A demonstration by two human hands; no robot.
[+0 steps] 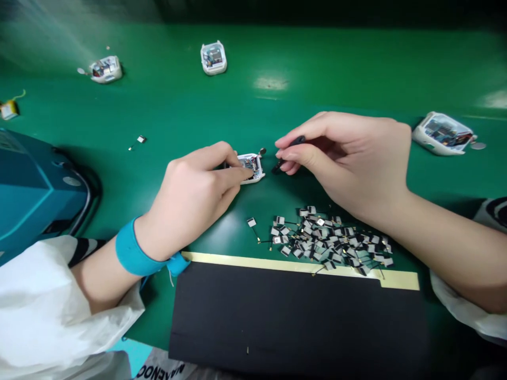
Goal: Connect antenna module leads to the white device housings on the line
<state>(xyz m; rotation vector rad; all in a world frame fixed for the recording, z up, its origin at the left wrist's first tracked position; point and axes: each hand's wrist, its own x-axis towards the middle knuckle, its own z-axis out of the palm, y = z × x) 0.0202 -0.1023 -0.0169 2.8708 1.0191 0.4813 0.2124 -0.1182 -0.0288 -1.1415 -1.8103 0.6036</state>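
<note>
An open white electronics casing [254,162] is lying well inside the far edge of the tabletop [336,63], a black tool [278,166] slanting nearby.

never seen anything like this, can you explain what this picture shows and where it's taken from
There's no machine handling things here: these are a person's own two bare hands, seen from a camera on their head, looking forward and down. The left hand, with a blue wristband, has its fingers on a small open white case with electronics inside. The right hand holds a thin black tool. On the green surface lie three similar cases and a pile of tiny parts with thin leads, beside a black sheet with a yellowish edge.
</note>
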